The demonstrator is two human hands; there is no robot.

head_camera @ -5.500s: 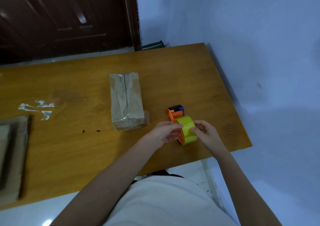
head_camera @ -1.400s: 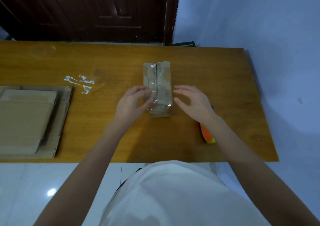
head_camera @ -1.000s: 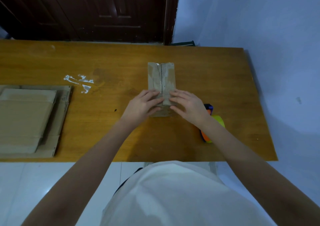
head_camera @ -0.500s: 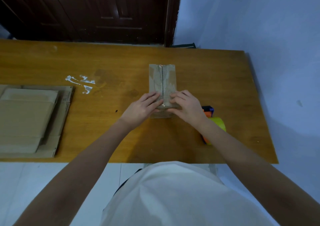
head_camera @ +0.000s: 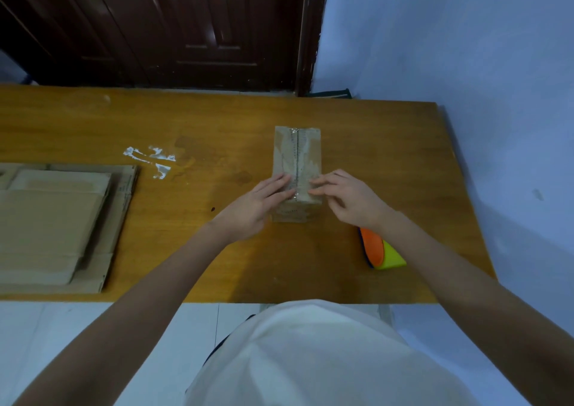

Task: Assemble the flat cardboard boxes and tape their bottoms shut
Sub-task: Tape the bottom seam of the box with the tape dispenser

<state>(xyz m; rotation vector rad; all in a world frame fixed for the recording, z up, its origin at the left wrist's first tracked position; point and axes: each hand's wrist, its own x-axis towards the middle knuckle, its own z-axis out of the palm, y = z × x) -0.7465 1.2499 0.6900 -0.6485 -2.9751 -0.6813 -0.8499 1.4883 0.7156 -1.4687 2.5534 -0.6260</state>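
Observation:
A small assembled cardboard box (head_camera: 296,153) stands on the wooden table (head_camera: 372,163), its taped seam facing up and running away from me. My left hand (head_camera: 257,203) lies with straight fingers on the near left part of the box top. My right hand (head_camera: 348,197) presses its fingers on the near right part, beside the seam. An orange tape dispenser with a yellow roll (head_camera: 380,250) lies on the table to the right, partly hidden under my right forearm.
A stack of flat cardboard boxes (head_camera: 52,222) lies at the left of the table. White tape scraps (head_camera: 152,158) stick to the wood beyond it. A dark door (head_camera: 174,26) and a pale wall (head_camera: 466,63) border the table.
Since the oldest frame both hands left the tape dispenser and went to the box. Over the last second they stay pressed on the near end of the taped seam with only slight shifts.

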